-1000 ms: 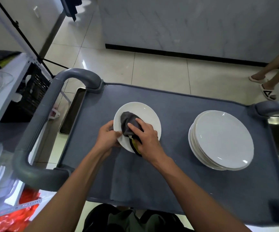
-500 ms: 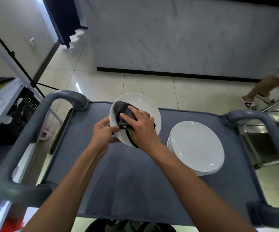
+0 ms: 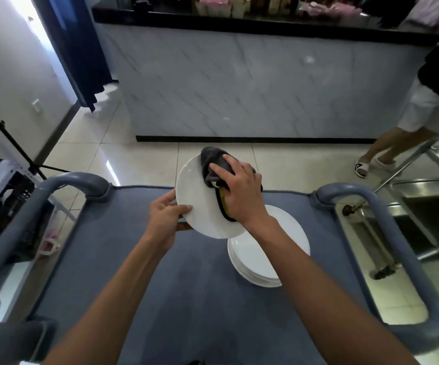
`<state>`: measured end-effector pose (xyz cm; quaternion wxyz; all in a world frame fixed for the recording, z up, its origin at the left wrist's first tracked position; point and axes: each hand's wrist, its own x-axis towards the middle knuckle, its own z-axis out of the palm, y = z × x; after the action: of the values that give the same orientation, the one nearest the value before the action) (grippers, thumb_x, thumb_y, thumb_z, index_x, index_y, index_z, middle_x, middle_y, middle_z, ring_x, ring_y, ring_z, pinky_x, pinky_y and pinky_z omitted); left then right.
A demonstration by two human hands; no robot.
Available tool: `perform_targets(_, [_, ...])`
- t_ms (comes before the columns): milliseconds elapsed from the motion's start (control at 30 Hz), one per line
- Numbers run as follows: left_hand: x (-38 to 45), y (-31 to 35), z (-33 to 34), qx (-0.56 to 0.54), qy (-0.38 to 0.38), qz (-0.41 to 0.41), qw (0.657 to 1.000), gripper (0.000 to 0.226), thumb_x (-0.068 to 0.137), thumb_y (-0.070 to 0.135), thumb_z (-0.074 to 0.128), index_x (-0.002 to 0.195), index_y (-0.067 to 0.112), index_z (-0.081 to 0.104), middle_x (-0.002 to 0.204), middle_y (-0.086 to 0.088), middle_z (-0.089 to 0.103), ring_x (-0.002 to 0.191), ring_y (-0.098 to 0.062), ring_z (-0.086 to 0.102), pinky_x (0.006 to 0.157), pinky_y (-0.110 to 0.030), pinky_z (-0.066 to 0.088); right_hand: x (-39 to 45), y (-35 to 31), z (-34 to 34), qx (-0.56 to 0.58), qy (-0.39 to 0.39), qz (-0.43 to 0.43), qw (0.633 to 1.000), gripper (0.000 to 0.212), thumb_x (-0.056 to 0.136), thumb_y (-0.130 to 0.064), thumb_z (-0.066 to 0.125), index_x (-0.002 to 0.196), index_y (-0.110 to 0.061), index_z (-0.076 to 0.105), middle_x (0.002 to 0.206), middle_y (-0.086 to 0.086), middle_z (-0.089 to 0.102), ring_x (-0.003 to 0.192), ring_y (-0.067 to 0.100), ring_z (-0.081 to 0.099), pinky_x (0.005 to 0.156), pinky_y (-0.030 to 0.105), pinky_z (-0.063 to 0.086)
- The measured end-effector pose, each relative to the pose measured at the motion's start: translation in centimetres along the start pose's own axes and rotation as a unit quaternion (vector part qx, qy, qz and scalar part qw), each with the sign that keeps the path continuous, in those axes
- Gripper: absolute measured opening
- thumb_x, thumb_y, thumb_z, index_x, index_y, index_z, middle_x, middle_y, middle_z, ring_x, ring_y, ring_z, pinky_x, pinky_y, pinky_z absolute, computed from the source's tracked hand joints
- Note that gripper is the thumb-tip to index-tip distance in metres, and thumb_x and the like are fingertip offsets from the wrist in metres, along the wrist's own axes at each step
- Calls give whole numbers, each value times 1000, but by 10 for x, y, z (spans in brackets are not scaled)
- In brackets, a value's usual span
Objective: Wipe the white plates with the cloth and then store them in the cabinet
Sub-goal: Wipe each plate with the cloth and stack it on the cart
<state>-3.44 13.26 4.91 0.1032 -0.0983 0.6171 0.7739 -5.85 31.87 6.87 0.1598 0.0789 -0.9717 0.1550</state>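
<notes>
Stack of white plates rests on the cart's grey mat, nearest. Above it, left hand pinches the near-left rim of the lifted plate, probably to steady it; face tilted toward the wearer. Right hand presses the dark cloth onto its far half, fingers curled over it.

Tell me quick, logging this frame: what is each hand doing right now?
Left hand: grips the rim of the white plate, thumb on top.
Right hand: presses the grey cloth onto that plate, fingers curled over it.
</notes>
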Motion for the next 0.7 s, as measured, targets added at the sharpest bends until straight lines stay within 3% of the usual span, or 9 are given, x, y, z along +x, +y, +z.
perform_targets(400, [-4, -17, 67, -42, 33, -5, 999, 42, 87, -9, 58, 108, 23, 74, 92, 1, 78, 82, -25, 72, 62, -38, 59, -43, 76, -36, -44, -11, 104, 994, 57, 89, -14, 57, 141, -37, 51, 155, 0, 39, 131, 28, 38, 98, 49, 35])
perform_targets(700, [-9, -23, 109, -58, 52, 15, 997, 43, 87, -9, 57, 105, 28, 73, 92, 3, 78, 80, -23, 72, 66, -43, 62, -85, 84, -40, 19, -15, 118, 993, 55, 93, -16, 54, 144, -34, 49, 155, 0, 38, 131, 28, 37, 103, 50, 36])
